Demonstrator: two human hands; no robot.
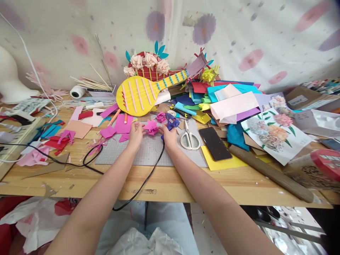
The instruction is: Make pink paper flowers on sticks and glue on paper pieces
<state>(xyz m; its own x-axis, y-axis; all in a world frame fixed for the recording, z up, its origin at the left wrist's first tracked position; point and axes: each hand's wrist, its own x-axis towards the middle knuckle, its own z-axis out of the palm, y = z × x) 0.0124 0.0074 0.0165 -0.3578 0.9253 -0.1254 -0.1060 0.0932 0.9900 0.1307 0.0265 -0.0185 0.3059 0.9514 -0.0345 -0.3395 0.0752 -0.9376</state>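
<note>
My left hand (136, 134) is closed in a pinch on a small pink paper flower (152, 126) that rests on the grey cutting mat (148, 152). My right hand (169, 136) grips a blue glue gun (172, 121), whose black cord (145, 180) runs back over the table edge toward me. The gun's tip sits just right of the flower. A second pink paper flower (160, 117) lies a little behind the gun. A yellow paper guitar (140, 94) with pink strips lies behind both hands.
White-handled scissors (189, 139) and a black phone (215, 143) lie right of my right hand. A heap of coloured paper (228, 99) and a flower print (276, 132) fill the right. Paper scraps (57, 140), cables and a wooden roller (271, 173) lie around.
</note>
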